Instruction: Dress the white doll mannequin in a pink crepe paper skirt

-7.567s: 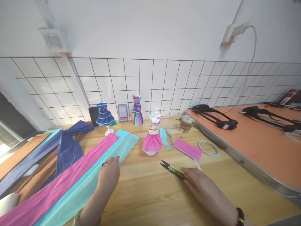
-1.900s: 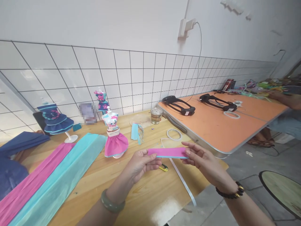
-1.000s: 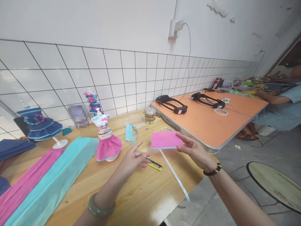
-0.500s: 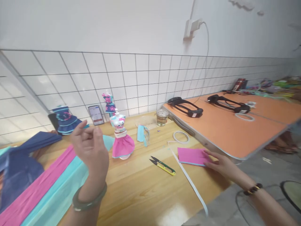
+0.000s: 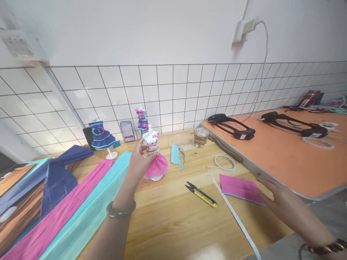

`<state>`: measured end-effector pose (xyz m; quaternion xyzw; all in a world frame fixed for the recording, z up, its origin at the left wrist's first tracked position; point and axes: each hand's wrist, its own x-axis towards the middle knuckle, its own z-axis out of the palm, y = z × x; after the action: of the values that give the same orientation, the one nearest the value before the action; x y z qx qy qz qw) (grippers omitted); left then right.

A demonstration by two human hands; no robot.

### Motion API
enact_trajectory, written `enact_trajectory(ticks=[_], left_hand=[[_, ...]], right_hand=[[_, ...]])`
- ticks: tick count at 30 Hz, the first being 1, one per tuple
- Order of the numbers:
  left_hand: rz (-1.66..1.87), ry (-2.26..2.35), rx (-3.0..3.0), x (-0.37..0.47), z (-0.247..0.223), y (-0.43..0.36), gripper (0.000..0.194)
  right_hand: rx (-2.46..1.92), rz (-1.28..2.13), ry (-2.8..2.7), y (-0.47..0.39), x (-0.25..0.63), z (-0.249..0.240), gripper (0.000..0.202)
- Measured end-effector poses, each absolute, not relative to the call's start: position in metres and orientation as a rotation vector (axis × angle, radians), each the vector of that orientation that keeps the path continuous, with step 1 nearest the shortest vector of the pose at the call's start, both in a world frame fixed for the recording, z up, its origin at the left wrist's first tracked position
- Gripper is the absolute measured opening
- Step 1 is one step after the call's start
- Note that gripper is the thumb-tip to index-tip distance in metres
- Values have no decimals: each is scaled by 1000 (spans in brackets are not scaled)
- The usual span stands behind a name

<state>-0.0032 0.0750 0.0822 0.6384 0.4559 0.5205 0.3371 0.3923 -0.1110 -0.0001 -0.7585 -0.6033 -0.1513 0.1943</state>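
My left hand (image 5: 141, 159) has its fingers round the waist of a small dress form (image 5: 155, 160) in a white floral top and pink skirt, which stands upright on the wooden table. To the right, my right hand (image 5: 273, 195) is spread over the right end of a folded pink paper piece (image 5: 238, 187) with a blue edge. Between the hands lie yellow and green thread snips (image 5: 202, 195) and a long white strip (image 5: 238, 220). A roll of white tape (image 5: 224, 163) is behind the pink piece.
Pink (image 5: 67, 206) and turquoise lengths (image 5: 89, 202) cover the left side. Behind stand a blue-dressed form (image 5: 101, 135), a phone (image 5: 127, 131), another dress form (image 5: 142, 119) and a glass (image 5: 201, 137). Black headsets (image 5: 233, 126) rest on the orange table (image 5: 292, 162).
My left hand has moved from the air beside the pink-skirted form onto its waist. My right hand has flattened out at the pink piece. The view has turned left.
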Motion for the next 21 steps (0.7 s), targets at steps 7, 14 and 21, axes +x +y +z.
enact_trajectory(ticks=[7,14,21], left_hand=[[1391,1008,1369,-17,98,71,77],[1336,993,1316,-14,101,66,82],[1294,1050,1357,-14,100,65,82]], right_hand=[[-2048,-318,-1851,-112,361,12,37],[-1939,-107,-1818,-105,319,19,42],[-1807,267,-1759,-94,274,24,38]])
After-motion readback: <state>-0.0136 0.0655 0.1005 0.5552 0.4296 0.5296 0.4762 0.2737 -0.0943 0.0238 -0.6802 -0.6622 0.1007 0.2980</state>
